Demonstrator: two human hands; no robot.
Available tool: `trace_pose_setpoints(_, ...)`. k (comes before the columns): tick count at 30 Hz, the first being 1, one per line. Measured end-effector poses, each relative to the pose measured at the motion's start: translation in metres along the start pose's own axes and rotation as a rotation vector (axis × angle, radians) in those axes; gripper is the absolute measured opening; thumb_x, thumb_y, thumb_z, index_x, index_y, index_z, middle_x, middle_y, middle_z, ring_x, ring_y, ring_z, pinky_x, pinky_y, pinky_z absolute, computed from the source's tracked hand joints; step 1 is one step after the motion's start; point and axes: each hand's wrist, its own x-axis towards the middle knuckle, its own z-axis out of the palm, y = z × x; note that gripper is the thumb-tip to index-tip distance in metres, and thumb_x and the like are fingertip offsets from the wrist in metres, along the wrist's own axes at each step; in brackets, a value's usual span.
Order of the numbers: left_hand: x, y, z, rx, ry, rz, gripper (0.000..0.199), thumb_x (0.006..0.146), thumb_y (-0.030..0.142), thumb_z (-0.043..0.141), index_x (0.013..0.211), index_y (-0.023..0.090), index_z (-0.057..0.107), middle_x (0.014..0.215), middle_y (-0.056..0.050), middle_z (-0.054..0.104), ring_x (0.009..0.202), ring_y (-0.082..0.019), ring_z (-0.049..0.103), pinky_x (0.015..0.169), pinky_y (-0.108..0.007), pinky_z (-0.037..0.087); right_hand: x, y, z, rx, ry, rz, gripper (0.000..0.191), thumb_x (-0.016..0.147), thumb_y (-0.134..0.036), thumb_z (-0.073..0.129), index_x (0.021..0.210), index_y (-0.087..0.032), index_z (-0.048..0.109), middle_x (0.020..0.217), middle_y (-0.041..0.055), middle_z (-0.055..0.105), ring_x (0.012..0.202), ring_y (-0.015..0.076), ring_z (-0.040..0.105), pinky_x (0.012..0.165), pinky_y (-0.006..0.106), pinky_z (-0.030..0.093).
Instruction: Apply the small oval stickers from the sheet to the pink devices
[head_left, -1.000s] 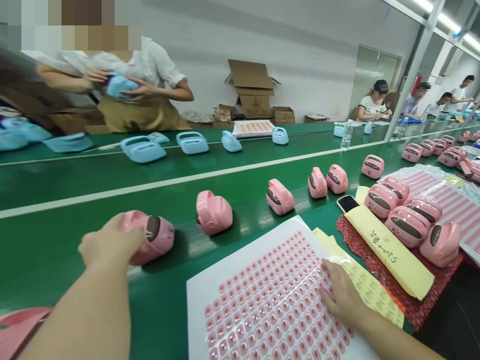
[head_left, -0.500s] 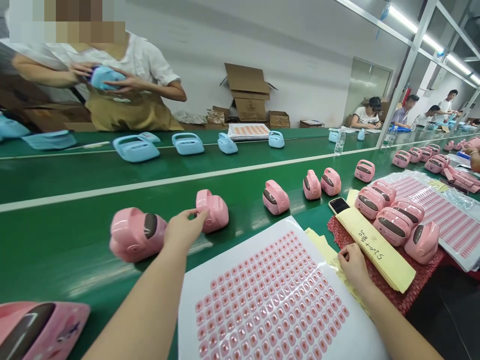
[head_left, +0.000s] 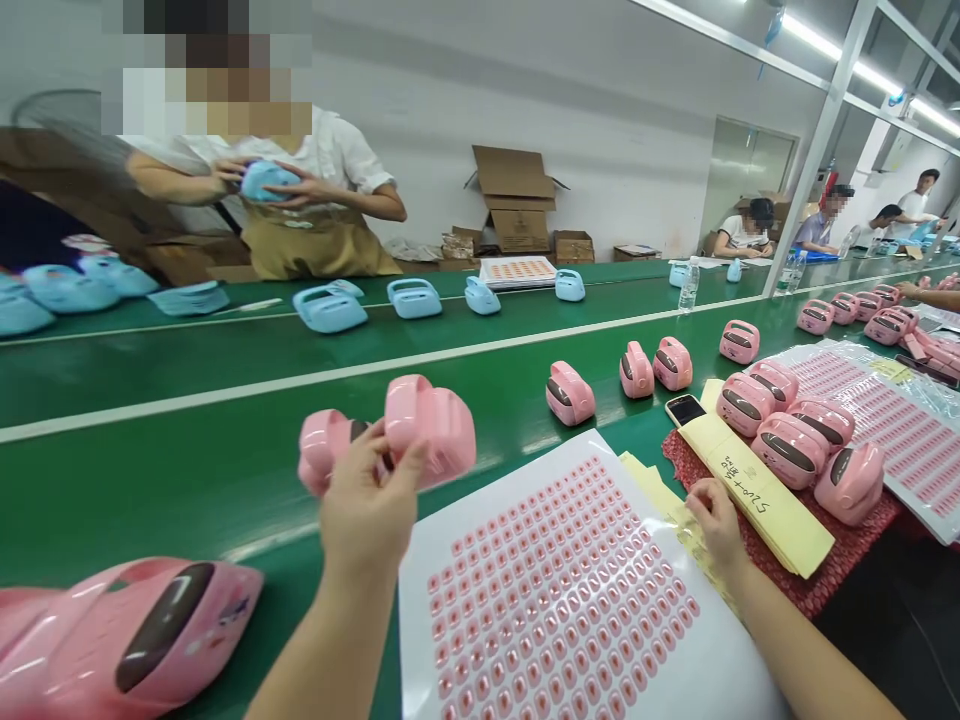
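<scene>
While gripping a pink casing in the left hand, pressing the thumb to its near face, hooking bent fingers at its left side; being unable to tell about contact with the green belt beneath. Half-curling the right hand at the yellow label sheet, bringing thumb and forefinger close; being unable to tell about fingertip contact or any small thing pinched there. Seeing a white sticker sheet between both forearms, a second casing just behind the left hand, another casing at lower left. Noting to the right a handwritten yellow paper, a phone at its far end, clustered casings beside it, a red mat underneath. Glimpsing across the belt a co-worker clasping a blue casing two-handed
</scene>
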Motion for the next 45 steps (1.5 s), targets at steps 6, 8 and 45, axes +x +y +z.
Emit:
trace_pose_setpoints(6, -0.11, 0.037, -0.019, -0.02, -0.107, 0.578, 0.009, 0.077, 0.024, 0.06, 0.081, 0.029, 0.066, 0.119, -0.006, 0.059, 0.12, -0.031, 0.049, 0.104, -0.051, 0.029, -0.03, -0.066, 0.025, 0.205, -0.168, -0.062, 0.05, 0.084, -0.04, 0.05, 0.129, -0.02, 0.039, 0.098, 0.0076, 0.061, 0.097, 0.0225, 0.059, 0.086, 0.039, 0.046)
trace_pose_setpoints(8, -0.141, 0.041, -0.011, -0.019, -0.115, 0.6, 0.02, 0.077, 0.017, 0.058, 0.087, 0.031, 0.068, 0.116, -0.006, 0.062, 0.12, -0.031, 0.05, 0.107, -0.057, 0.022, -0.049, -0.093, 0.038, 0.297, -0.312, -0.135, 0.069, 0.081, -0.034, 0.056, 0.139, -0.02, 0.022, 0.123, 0.012, 0.054, 0.116, 0.0241, 0.051, 0.096, 0.042, 0.041)
trace_pose_setpoints(45, -0.211, 0.085, -0.025, -0.91, 0.07, -0.895, 0.072, 0.049, 0.047, 0.081, 0.113, 0.027, 0.054, 0.094, -0.003, 0.066, 0.083, -0.024, 0.065, 0.068, -0.033, 0.053, -0.087, -0.13, 0.017, 0.267, -0.678, 0.108, 0.014, 0.066, -0.032, 0.067, 0.06, -0.02, 0.061, 0.068, -0.0017, 0.05, 0.059, 0.012, 0.046, 0.056, 0.025, 0.043)
